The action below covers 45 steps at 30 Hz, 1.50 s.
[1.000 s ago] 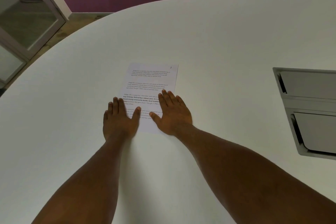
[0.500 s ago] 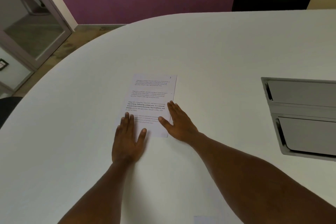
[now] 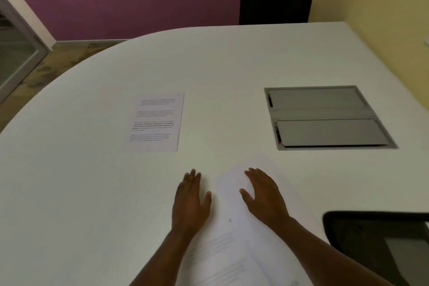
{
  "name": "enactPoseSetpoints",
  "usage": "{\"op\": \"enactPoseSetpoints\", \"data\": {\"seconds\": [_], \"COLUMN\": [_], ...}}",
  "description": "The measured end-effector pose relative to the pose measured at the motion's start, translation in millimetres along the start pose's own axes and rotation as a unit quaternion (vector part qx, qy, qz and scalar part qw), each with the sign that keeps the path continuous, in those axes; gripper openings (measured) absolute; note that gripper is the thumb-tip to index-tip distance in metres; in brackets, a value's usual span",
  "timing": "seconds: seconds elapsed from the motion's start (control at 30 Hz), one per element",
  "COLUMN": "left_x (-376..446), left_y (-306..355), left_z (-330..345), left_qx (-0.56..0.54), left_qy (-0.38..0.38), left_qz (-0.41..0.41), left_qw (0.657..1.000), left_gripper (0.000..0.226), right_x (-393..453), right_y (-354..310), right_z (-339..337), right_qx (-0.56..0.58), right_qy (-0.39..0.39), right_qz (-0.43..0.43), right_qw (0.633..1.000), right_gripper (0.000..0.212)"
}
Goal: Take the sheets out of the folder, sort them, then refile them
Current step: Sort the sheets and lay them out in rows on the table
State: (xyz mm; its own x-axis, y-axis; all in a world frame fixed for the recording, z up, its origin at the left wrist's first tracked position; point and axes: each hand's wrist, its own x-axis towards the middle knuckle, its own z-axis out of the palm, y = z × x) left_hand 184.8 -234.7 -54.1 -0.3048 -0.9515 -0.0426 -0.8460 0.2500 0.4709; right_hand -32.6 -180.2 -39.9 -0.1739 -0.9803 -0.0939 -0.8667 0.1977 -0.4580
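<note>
One printed sheet [image 3: 157,122] lies flat on the white table [image 3: 92,169], ahead and to the left of both hands. Closer to me lie more white sheets [image 3: 228,246], faintly printed and blurred, running down to the bottom edge of the view. My right hand [image 3: 264,195] is over the far end of these sheets with its fingers spread and straight. My left hand [image 3: 191,199] is just left of them over the bare table, fingers straight. Neither hand holds anything. No folder can be made out for certain.
A grey metal cable hatch [image 3: 327,118] with two lids is set into the table at the right. A black object [image 3: 380,239] shows at the lower right edge. Beyond the table's curved far edge are a purple wall and a glass door at the left.
Both hands have left the printed sheet and pulled back toward me and to the right. The view has swung right, bringing the nearer sheets and the black object into sight.
</note>
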Motion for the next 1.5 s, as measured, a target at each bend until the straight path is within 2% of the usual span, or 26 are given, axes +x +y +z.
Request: {"op": "enactPoseSetpoints", "data": {"seconds": [0.1,0.17,0.27,0.4,0.5,0.6,0.7,0.87,0.97,1.03,1.1,1.17,1.2,1.27,1.33,1.37,1.43,1.5], "left_x": [-46,-73,-110,-142,-154,-162,-165,-169,-166,-162,-159,-154,-150,-143,-138,-136,-133,-132], "left_y": [40,59,78,88,87,84,84,80,78,80,89,104,112,124,130,131,132,131], "left_z": [10,17,27,32,31,29,26,24,23,21,16,7,1,-9,-16,-19,-23,-25], "left_qx": [-0.003,0.001,0.028,0.051,0.058,0.103,0.143,0.154,0.141,0.110,0.030,-0.109,-0.193,-0.366,-0.493,-0.527,-0.550,-0.546], "left_qy": [-0.047,-0.063,-0.103,-0.152,-0.172,-0.200,-0.248,-0.299,-0.293,-0.277,-0.239,-0.196,-0.184,-0.177,-0.162,-0.149,-0.125,-0.101], "left_qz": [0.020,0.023,0.027,0.040,0.036,0.038,0.051,0.067,0.063,0.056,0.032,-0.033,-0.075,-0.139,-0.183,-0.198,-0.218,-0.234], "left_qw": [0.999,0.998,0.994,0.986,0.983,0.974,0.957,0.939,0.944,0.953,0.970,0.974,0.961,0.903,0.835,0.813,0.797,0.798], "left_gripper": [0.079,0.072,0.065,0.068,0.070,0.074,0.077,0.078,0.075,0.072,0.067,0.063,0.062,0.059,0.046,0.038,0.028,0.020], "right_x": [-57,-89,-134,-176,-188,-189,-183,-174,-165,-163,-165,-165,-166,-174,-185,-191,-204,-214], "right_y": [20,32,45,52,59,65,69,56,39,27,17,14,14,11,10,9,6,4], "right_z": [-10,-11,-13,-19,-17,-11,-11,-28,-51,-69,-91,-104,-107,-111,-106,-101,-93,-83], "right_qx": [-0.004,-0.013,-0.020,-0.091,-0.166,-0.215,-0.237,-0.203,-0.116,0.037,0.166,0.311,0.401,0.550,0.631,0.657,0.696,0.715], "right_qy": [0.017,0.031,0.016,-0.082,-0.099,-0.097,-0.061,0.102,0.214,0.280,0.302,0.255,0.226,0.173,0.138,0.127,0.109,0.088], "right_qz": [0.035,0.058,0.088,0.026,-0.015,-0.007,-0.014,-0.061,-0.009,0.042,0.088,0.181,0.226,0.279,0.298,0.304,0.316,0.326], "right_qw": [0.999,0.998,0.996,0.992,0.981,0.972,0.970,0.972,0.970,0.958,0.935,0.897,0.859,0.768,0.703,0.678,0.636,0.612], "right_gripper": [0.062,0.061,0.064,0.088,0.102,0.102,0.082,0.054,0.013,0.015,0.024,0.030,0.029,0.021,0.016,0.015,0.016,0.016]}}
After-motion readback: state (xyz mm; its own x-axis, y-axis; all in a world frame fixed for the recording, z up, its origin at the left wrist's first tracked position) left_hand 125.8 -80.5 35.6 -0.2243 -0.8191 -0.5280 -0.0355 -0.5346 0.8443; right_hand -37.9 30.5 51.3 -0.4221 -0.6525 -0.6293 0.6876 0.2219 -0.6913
